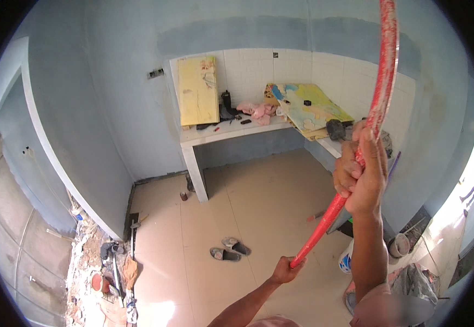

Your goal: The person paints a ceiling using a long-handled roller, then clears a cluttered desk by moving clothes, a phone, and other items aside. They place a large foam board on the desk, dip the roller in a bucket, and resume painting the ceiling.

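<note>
A long red pole (381, 82), its paint worn to pale patches, runs slantwise from the top of the picture down toward me. Its upper end lies beyond the picture's edge. My left hand (288, 271) is closed round the low end. Higher up, my right hand (363, 173), with the arm raised, wraps its fingers about the shaft. Behind that hand stands a white-tiled counter (237, 129), carrying a leaning yellow board (197, 90), a patterned board (318, 111) and a pink cloth (258, 111).
Dark slippers (229, 250) lie on the beige tiled floor (193, 294). Rubble and tools line a doorway (98, 261) at the left. A white bucket (347, 257), a grey pail (399, 246) and a crumpled sack (414, 283) stand at the lower right. Blue-grey walls surround the counter.
</note>
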### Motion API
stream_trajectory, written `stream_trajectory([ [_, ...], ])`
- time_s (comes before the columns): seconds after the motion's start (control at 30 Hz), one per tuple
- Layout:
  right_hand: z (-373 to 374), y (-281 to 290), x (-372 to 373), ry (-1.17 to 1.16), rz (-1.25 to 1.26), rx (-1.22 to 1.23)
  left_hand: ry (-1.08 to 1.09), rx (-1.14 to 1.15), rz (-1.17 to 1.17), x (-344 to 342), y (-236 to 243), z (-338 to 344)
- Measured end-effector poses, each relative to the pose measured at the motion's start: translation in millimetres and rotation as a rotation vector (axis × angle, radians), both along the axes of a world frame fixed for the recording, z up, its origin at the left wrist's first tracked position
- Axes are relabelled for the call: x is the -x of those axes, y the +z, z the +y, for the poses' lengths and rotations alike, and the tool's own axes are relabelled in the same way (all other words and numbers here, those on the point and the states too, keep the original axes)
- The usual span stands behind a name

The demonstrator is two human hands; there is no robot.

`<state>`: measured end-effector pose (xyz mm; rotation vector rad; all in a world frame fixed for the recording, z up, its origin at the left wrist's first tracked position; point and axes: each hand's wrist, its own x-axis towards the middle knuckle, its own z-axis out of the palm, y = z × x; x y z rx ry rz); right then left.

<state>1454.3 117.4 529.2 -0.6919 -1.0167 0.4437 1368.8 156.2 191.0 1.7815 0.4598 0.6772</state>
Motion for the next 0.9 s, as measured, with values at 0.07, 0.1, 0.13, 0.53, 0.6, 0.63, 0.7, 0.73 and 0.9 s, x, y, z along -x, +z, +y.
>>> stream_trajectory([
  [0.07, -5, -4, 2, 0.003, -0.024, -0.031, -0.048, 0.043, -0.094, 5, -4, -7],
  [0.1, -6, -5, 5, -0.011, -0.035, -0.043, -0.056, 0.026, -0.101, 8, -8, -6],
  [0.13, -5, -5, 9, -0.028, -0.057, -0.042, -0.064, 0.008, -0.109, 9, -11, -4],
  [0.53, 6, 5, 62, -0.326, -0.100, 0.040, -0.069, 0.055, -0.307, 7, -30, -10],
  [0.6, 10, 3, 63, -0.298, -0.110, 0.026, -0.081, 0.100, -0.223, 16, -26, -10],
  [0.63, 11, 3, 64, -0.306, -0.110, 0.033, -0.088, 0.121, -0.182, 24, -18, -10],
  [0.7, 11, 4, 67, -0.321, -0.112, 0.049, -0.055, 0.075, -0.114, 36, -11, -12],
  [0.73, 12, 4, 70, -0.340, -0.092, 0.054, -0.033, 0.050, -0.080, 41, -9, -10],
  [0.9, 9, 5, 77, -0.420, -0.036, 0.066, -0.079, 0.053, -0.178, 47, -2, -4],
])
